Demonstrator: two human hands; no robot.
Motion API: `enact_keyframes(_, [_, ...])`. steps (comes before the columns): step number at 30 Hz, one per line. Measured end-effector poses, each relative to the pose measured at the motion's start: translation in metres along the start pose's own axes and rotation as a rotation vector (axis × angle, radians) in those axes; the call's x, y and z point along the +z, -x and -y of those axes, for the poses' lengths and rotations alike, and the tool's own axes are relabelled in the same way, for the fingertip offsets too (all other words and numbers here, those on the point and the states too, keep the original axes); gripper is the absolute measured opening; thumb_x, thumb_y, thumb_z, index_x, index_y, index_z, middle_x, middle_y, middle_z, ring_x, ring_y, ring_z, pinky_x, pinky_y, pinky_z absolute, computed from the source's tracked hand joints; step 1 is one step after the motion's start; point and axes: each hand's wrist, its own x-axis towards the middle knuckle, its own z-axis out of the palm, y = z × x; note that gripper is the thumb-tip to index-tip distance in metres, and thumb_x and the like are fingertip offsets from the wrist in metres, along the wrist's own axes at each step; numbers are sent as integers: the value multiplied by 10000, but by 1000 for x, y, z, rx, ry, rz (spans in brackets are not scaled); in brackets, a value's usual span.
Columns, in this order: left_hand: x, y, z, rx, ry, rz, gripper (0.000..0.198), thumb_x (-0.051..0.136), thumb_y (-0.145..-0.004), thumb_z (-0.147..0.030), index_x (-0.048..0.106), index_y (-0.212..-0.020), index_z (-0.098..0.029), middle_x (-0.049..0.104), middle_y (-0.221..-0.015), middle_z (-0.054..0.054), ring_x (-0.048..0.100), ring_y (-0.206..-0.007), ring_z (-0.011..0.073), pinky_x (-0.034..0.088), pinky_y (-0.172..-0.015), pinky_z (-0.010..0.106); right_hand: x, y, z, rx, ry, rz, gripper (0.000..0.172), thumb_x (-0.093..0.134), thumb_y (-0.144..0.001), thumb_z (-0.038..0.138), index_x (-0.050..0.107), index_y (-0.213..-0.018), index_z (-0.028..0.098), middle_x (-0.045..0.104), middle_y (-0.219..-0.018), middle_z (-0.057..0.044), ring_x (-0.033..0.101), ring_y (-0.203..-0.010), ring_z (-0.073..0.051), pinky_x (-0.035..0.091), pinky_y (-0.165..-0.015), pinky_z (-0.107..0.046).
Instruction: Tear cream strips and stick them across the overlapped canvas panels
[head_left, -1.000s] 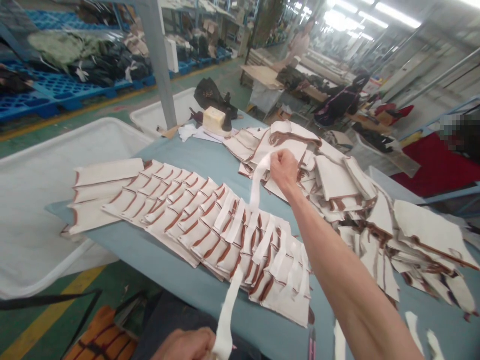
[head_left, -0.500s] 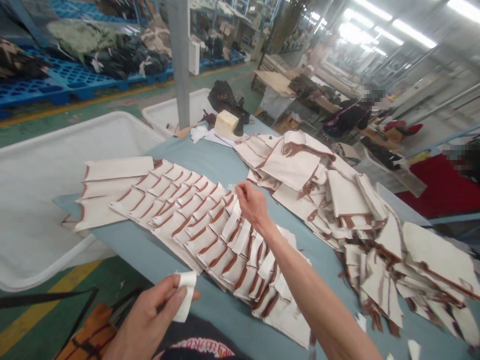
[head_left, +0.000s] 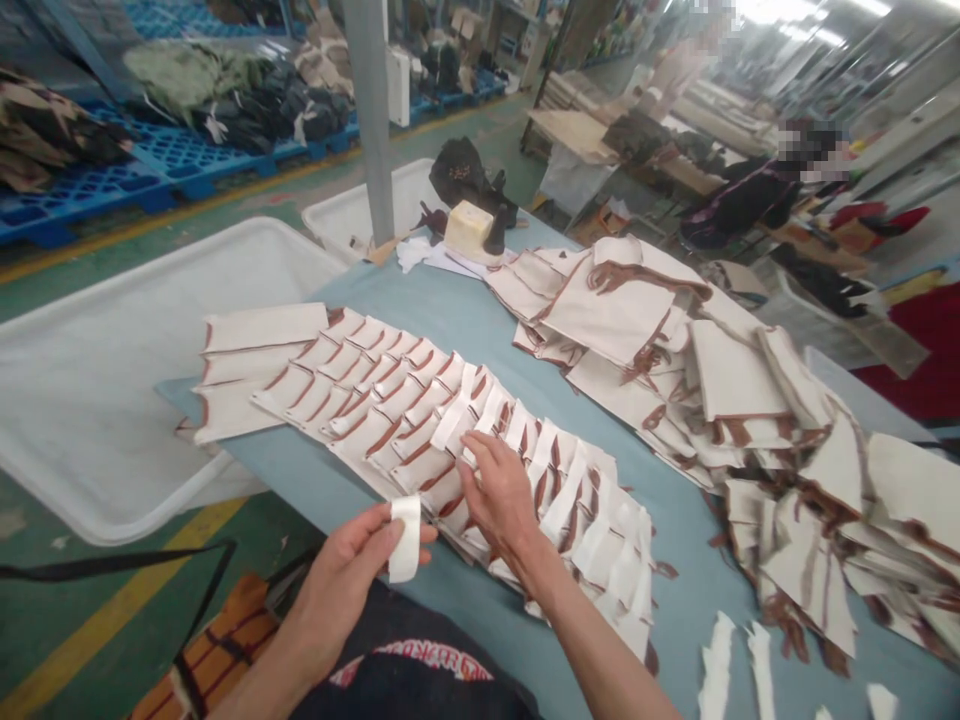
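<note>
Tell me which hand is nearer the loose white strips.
Right. The right hand, on the canvas panels, lies left of the strips; the left hand is farther left.

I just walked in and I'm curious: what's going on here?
A person is working at a blue table with bare hands. Their left hand pinches a white strip, while their right hand rests on a long overlapping row of canvas pieces with brown edges, some with white strips lying across them. A heap of similar pieces lies to the right, with loose strips near the table's edge.
</note>
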Motion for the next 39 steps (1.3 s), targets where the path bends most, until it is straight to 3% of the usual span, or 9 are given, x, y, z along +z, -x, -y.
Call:
enact_keyframes(4, [17,3,-9,-70,205,-25,702,858,-688,-524,639,-1208,-106,796,-1047,141,730,-928,271,541,-809,330,-43,23,19,83,-153,-129,236,589,-980,203,611,-1215,208,715,-1124,-94,680,-1054,-218,570,-916,-394])
enact_keyframes(8, [35,8,-16,-53,268,41,587,866,-696,-464,696,-1132,-111,796,-1048,133,721,-1018,286,534,-811,326,-69,37,47,-63,-219,-91,328,646,-948,169,576,-1259,247,708,-1135,-85,666,-1055,-215,579,-893,-395])
enact_keyframes(12, [45,12,-16,-14,274,118,424,860,-720,-400,745,-1033,-138,791,-1062,89,700,-1057,255,526,-772,273,-72,40,62,-198,-158,-78,271,659,-927,155,600,-1175,246,721,-1079,-62,642,-979,-215,572,-871,-401])
enact_keyframes(16, [53,15,-10,1,268,156,324,843,-752,-359,763,-990,-155,786,-1062,67,683,-1072,235,528,-799,259,-67,46,61,-233,-40,-134,169,660,-927,153,633,-1073,233,728,-1011,-54,610,-931,-215,556,-842,-382])
enact_keyframes(24, [70,26,-2,-31,257,182,315,858,-719,-388,762,-894,-144,783,-1002,81,695,-988,237,544,-835,293,-73,66,52,-242,-31,-178,142,615,-947,100,653,-1002,225,728,-970,-46,594,-903,-204,523,-864,-371])
enact_keyframes(28, [73,31,6,0,231,209,336,803,-801,-466,749,-896,-148,778,-961,72,689,-910,208,539,-822,286,-76,73,55,-94,-200,-179,102,617,-958,116,646,-967,213,727,-961,-36,612,-881,-183,518,-803,-353])
enact_keyframes(34, [69,32,12,107,15,318,399,743,-878,-479,738,-1111,-154,759,-993,39,625,-803,138,503,-845,233,-73,83,60,190,-485,-178,117,623,-961,154,660,-861,201,709,-921,-26,629,-898,-159,480,-828,-332])
enact_keyframes(39, [62,33,17,75,-130,304,608,785,-808,-540,674,-1230,-117,738,-820,29,628,-743,168,493,-728,233,-73,88,65,567,-780,-4,193,613,-938,311,656,-804,179,682,-804,-14,615,-774,-153,473,-746,-290])
